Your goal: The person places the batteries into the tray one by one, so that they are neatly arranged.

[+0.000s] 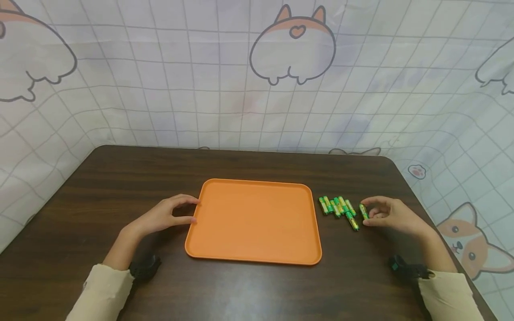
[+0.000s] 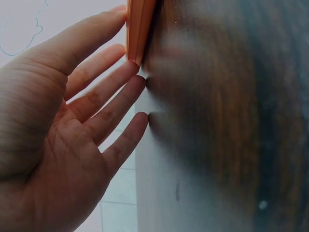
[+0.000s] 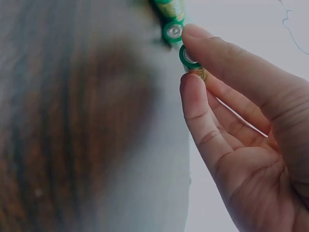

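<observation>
My left hand (image 1: pixel 160 217) is at the left edge of a flat orange tray (image 1: pixel 253 220). Its thumb and fingertips touch the tray's rim, and in the left wrist view the fingers (image 2: pixel 104 96) look mostly straight, with the lower ones against the tabletop. Over on the right, my right hand (image 1: pixel 395 216) pinches a green-and-yellow battery (image 1: pixel 363 211) between thumb and fingers. The right wrist view shows one ring-shaped end of that battery (image 3: pixel 189 57) by the thumb tip. Several similar batteries (image 1: pixel 337 206) lie in a loose group between the tray and this hand.
Everything rests on a dark wood-grain table (image 1: pixel 257 290) with rounded far corners. Behind and beside it hangs a white grid-patterned cloth (image 1: pixel 180 67) with cartoon animals. Dark bands (image 1: pixel 144 266) are worn at both wrists.
</observation>
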### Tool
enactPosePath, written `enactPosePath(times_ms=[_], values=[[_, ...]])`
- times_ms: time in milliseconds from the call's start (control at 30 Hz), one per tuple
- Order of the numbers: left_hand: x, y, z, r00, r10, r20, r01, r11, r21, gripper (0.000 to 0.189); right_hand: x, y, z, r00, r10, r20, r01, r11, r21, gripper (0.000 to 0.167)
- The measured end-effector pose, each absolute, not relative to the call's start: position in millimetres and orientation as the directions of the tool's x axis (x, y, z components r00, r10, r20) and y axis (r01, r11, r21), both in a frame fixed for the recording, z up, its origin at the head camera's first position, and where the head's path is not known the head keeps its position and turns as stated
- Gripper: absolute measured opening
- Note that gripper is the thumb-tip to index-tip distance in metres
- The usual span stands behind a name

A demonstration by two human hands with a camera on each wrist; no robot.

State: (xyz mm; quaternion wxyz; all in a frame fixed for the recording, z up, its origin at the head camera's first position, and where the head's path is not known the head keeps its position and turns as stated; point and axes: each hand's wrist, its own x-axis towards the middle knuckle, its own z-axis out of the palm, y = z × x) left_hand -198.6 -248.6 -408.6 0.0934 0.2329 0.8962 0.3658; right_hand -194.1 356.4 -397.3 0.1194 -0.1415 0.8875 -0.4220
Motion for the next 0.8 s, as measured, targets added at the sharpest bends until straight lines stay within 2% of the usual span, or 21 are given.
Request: enactPosePath(times_ms=[200,500,800], values=[[-197.3,-248.7,-405.6,-0.870,0.494,0.012,0.358,0.613,0.704,0.055,-192.4,349.9,-392.1,-0.928,-0.368,-0.057,-0.189,0.597,-0.780,0.057],[-197.0,-248.6,-405.1,-0.866,0.499,0.015,0.367,0.616,0.697,0.054,-192.0,336.3,-384.1,-0.929,-0.364,-0.062,-0.181,0.596,-0.782,0.057],[-197.2,-249.4,-407.2,-0.865,0.501,0.017,0.369,0.613,0.699,0.054,-195.4,322.1,-382.1,-0.907,-0.417,-0.057,-0.205,0.556,-0.806,0.055]])
